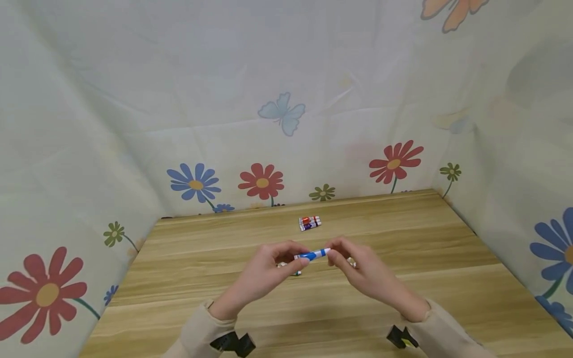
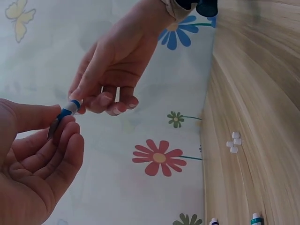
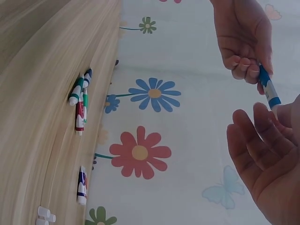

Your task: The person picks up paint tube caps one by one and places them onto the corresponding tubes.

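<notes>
Above the table, a small blue-and-white paint tube (image 1: 313, 255) is held between both hands. My left hand (image 1: 264, 266) pinches its flat body between thumb and fingers. At the tube's white end, my right hand (image 1: 364, 266) grips with thumb and fingertips, which partly hide that end. The left wrist view shows the blue band of the tube (image 2: 69, 108) between the two hands, the other fingers of the right hand (image 2: 117, 61) loosely bent. From the right wrist, the tube (image 3: 268, 86) slants down from the left hand (image 3: 243, 37) to the right.
Red and purple paint tubes (image 1: 310, 223) lie together farther back on the wooden table (image 1: 215, 233). More tubes (image 3: 79, 108), green, red and dark blue, are grouped to the left. Several small white caps (image 2: 234, 141) lie on the right side. A flowered cloth (image 1: 322, 159) hangs around the table.
</notes>
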Demonstrator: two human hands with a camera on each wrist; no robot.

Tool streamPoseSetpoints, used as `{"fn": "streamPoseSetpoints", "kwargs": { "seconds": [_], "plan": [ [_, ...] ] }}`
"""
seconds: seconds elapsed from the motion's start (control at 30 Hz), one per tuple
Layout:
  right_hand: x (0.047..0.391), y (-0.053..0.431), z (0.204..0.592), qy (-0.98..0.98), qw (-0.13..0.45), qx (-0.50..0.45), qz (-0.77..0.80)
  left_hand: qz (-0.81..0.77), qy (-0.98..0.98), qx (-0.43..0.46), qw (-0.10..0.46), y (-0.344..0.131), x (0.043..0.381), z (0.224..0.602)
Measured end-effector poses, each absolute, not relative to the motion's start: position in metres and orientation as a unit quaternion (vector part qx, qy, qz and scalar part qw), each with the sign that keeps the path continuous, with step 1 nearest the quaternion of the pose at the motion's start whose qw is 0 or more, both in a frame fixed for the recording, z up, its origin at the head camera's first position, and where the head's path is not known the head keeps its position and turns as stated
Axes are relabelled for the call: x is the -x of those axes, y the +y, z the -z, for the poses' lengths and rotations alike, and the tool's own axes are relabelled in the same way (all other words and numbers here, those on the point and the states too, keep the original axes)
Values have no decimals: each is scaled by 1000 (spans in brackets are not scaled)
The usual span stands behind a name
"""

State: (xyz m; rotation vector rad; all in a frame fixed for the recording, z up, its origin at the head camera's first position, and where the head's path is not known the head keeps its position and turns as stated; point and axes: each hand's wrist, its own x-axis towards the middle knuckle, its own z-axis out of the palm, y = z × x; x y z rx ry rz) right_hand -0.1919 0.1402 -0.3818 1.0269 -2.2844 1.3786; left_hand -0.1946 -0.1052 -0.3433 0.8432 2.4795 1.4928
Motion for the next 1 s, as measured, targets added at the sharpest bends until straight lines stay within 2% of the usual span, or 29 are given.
{"fn": "streamPoseSetpoints", "kwargs": {
  "seconds": [0.2,0.3,0.67,1.0],
  "plan": [
    [193,141,382,-792,144,-366,-468,-456,829,-323,0,-101,194,344],
    [194,141,382,-797,134,-357,-468,-444,832,-332,-14,-100,194,344],
    [209,141,377,-818,112,-281,-490,-460,836,-300,-17,-108,221,347],
    [250,133,363,-830,133,-242,-484,-535,816,-218,-9,-109,269,350]
  ]
}}
